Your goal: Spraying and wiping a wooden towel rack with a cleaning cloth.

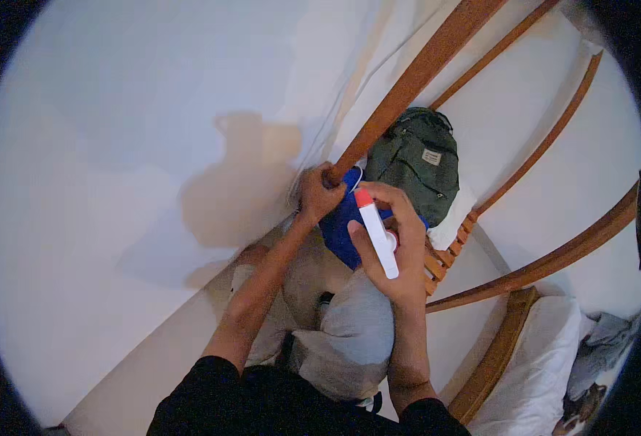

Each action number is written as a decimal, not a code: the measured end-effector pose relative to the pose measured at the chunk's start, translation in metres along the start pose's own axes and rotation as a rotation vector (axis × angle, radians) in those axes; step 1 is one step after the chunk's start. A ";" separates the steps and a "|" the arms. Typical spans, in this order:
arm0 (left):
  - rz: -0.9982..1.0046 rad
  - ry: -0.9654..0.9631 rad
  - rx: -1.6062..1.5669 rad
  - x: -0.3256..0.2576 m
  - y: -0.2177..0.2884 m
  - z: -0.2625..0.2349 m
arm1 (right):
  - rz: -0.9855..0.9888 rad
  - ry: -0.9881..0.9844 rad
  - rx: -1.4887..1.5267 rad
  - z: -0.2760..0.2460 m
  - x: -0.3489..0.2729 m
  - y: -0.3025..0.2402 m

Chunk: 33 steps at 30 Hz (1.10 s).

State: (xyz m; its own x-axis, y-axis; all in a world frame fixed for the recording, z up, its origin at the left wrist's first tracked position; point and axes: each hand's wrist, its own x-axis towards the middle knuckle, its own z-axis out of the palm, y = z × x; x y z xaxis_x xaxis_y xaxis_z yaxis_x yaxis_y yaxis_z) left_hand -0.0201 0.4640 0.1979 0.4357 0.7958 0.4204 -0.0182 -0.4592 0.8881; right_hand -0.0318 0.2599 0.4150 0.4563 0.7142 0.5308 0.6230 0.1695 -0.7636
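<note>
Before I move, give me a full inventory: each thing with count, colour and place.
handheld device: 1, white with red tip, centre
thick rail: 1, brown, top edge to centre
other rails: 3, brown, right side
backpack: 1, dark green, right of thick rail
blue fabric item: 1, blue, centre
slats: several, orange-brown, below backpack
white fabric: 1, white, beside backpack
cushion-like item: 1, white, lower right
board: 1, brown, left of cushion-like item
cloth pile: 1, mostly grey, lower right
wall: 1, white, left
trousers: 1 pair, light grey, between forearms
sleeves: 2, black, lower edge
left hand: 1, bare, gripping thick rail's lower end
right hand: 1, bare, holding handheld device
</note>
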 end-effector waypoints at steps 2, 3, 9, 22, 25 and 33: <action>-0.005 -0.119 -0.017 0.018 0.067 -0.002 | -0.019 0.006 -0.029 -0.004 -0.002 0.009; 0.041 -0.117 -0.014 0.024 0.107 -0.015 | 0.013 -0.014 -0.006 0.003 -0.005 0.009; 0.268 0.037 -0.221 0.055 0.183 -0.022 | 0.110 -0.107 0.012 0.012 -0.011 -0.002; 0.104 0.047 -0.100 0.022 0.060 -0.008 | 0.107 -0.065 0.000 0.016 -0.013 -0.001; 0.174 0.053 -0.071 0.040 0.137 -0.018 | 0.144 -0.026 0.038 0.019 -0.014 0.001; 0.237 0.125 -0.161 0.035 0.140 -0.008 | 0.187 0.070 0.021 0.006 -0.019 0.004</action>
State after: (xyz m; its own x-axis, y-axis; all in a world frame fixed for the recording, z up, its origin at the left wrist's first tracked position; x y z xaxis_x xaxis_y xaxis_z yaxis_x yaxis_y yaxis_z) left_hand -0.0143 0.4307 0.3390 0.2883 0.7212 0.6299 -0.2527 -0.5772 0.7765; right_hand -0.0412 0.2511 0.3997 0.6060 0.6860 0.4027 0.5105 0.0528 -0.8582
